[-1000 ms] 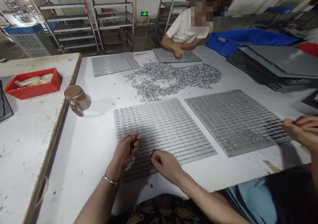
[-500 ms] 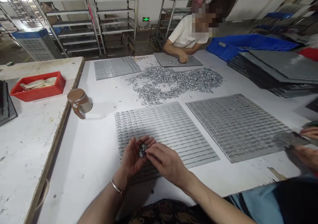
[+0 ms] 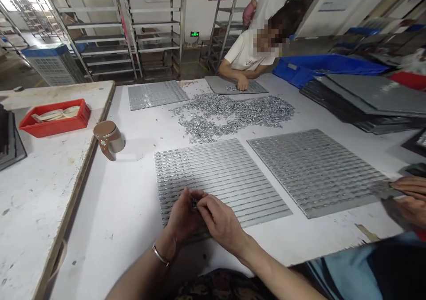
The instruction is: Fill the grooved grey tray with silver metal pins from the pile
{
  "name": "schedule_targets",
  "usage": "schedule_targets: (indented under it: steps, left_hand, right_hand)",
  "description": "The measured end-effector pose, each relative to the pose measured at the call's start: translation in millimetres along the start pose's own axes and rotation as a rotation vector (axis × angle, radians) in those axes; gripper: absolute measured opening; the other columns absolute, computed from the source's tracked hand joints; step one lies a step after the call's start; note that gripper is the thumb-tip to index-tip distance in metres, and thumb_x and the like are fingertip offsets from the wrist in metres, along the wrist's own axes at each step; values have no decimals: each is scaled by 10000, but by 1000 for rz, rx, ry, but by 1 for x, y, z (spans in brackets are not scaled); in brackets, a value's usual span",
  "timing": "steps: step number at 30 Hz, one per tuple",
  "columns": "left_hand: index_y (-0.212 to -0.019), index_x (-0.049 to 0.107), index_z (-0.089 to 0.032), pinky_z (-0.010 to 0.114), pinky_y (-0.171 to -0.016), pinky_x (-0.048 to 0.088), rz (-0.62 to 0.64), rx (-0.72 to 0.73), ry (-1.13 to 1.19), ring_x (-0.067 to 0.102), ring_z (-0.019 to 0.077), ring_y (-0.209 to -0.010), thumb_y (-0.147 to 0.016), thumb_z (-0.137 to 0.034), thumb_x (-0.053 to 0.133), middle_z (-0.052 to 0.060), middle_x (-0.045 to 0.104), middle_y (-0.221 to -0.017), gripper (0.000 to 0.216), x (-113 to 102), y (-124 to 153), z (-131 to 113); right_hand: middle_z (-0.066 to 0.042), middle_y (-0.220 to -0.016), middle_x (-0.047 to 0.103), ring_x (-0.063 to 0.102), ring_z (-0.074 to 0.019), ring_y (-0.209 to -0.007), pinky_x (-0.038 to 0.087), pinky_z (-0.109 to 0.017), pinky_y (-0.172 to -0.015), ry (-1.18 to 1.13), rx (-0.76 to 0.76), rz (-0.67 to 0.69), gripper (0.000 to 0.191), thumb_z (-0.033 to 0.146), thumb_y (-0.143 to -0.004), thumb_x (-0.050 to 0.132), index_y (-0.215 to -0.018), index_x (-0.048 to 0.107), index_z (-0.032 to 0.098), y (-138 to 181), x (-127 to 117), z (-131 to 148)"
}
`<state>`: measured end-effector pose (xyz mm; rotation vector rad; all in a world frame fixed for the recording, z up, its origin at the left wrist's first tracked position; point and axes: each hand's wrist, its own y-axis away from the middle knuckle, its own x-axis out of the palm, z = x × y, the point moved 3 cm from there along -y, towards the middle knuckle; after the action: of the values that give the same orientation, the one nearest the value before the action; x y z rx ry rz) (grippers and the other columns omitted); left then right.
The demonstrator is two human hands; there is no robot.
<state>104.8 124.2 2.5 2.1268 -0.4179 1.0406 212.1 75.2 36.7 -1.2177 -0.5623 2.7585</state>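
Observation:
My left hand (image 3: 185, 213) is curled in a cup around several small shiny metal pieces (image 3: 194, 202), mostly hidden by the fingers. My right hand (image 3: 223, 222) meets it from the right, its thumb and fingertips pinched together at the cupped pieces; what they grip is too small to make out. Both hands are above the near left part of a grey grooved sheet (image 3: 229, 175), which has rows of the same shiny pieces along its left side. Past the sheet lies a loose heap of these pieces (image 3: 233, 113).
To the right lies another grooved sheet (image 3: 316, 171), with a co-worker's hands (image 3: 409, 195) at its edge. A person (image 3: 248, 58) works across the table. A brown-lidded mug (image 3: 111, 138), a red bin (image 3: 55, 118), stacked dark sheets (image 3: 369, 98) and a blue crate (image 3: 329, 65) stand around.
My left hand has curled inward and tipped toward my right hand, so the pieces in it show less. My right fingertips stay pinched beside it. The view has shifted slightly.

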Motion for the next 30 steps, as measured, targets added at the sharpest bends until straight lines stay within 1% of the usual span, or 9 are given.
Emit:
schedule_targets:
  steps: [2, 5, 9, 13, 17, 21, 24, 27, 30]
  left_hand:
    - [-821, 690, -130, 242, -633, 486, -20, 22, -71, 601, 149, -750, -701, -460, 838, 47, 652, -833, 381, 0, 0, 1]
    - [-792, 627, -154, 193, -466, 327, 43, 49, -219, 478, 87, -561, -682, -393, 869, -19, 573, -663, 357, 0, 1, 2]
    - [-738, 546, -176, 198, -434, 222, 77, 53, -387, 345, 59, -455, -731, -485, 815, -64, 464, -524, 410, -5, 1, 3]
    - [-744, 551, -176, 212, -420, 189, 54, 77, -565, 308, 55, -448, -748, -532, 776, -71, 439, -544, 421, -8, 0, -1]
    - [-737, 554, -174, 222, -434, 183, 107, 90, -691, 302, 58, -468, -817, -525, 708, -61, 441, -566, 391, -4, 3, -7]
    - [-707, 573, -166, 231, -422, 167, 194, 1, -708, 298, 54, -444, -829, -494, 707, -46, 465, -546, 375, 0, 8, -10]
    - [-687, 595, -160, 234, -380, 128, 228, -104, -699, 265, 44, -390, -824, -486, 716, -50, 453, -500, 374, 1, 11, -12]
    - [-748, 649, -144, 202, -353, 164, 147, -113, -569, 344, 44, -400, -798, -419, 743, -8, 574, -594, 295, -1, 9, -17]
    - [-853, 690, -119, 168, -406, 342, 4, 4, -363, 542, 84, -557, -747, -213, 756, 80, 698, -816, 156, -4, 3, -28]
  right_hand:
    - [-33, -826, 635, 623, -182, -788, 502, -299, -719, -41, 70, -64, 169, 212, -1010, 428, -892, 547, 226, 0, -4, -5]
    - [-22, -782, 622, 611, -178, -744, 497, -294, -693, -50, 168, -163, 167, 243, -1008, 454, -865, 541, 231, 0, -11, -12]
    - [-19, -770, 614, 592, -168, -726, 492, -286, -676, -86, 145, -152, 199, 244, -1004, 453, -836, 560, 230, 0, -13, -14]
    - [-14, -749, 618, 574, -156, -681, 483, -275, -631, -132, 105, -91, 176, 247, -983, 490, -868, 621, 226, 3, -14, -17]
    - [-1, -695, 619, 560, -144, -618, 473, -269, -587, -203, 173, -63, 139, 252, -937, 557, -841, 654, 225, 5, -17, -24]
    - [-21, -836, 698, 622, -151, -699, 512, -261, -626, -367, 246, 13, 147, 248, -867, 635, -990, 713, 227, 3, -22, -28]
    - [-15, -793, 706, 612, -152, -698, 496, -261, -632, -393, 282, 65, 91, 275, -852, 661, -880, 728, 220, 4, -25, -29]
    - [13, -648, 641, 536, -133, -581, 438, -253, -555, -354, 402, 42, 154, 339, -862, 650, -806, 704, 205, 12, -26, -33]
    - [24, -607, 605, 525, -132, -564, 406, -246, -528, -277, 447, 105, 189, 327, -882, 599, -768, 685, 204, 26, -17, -35]
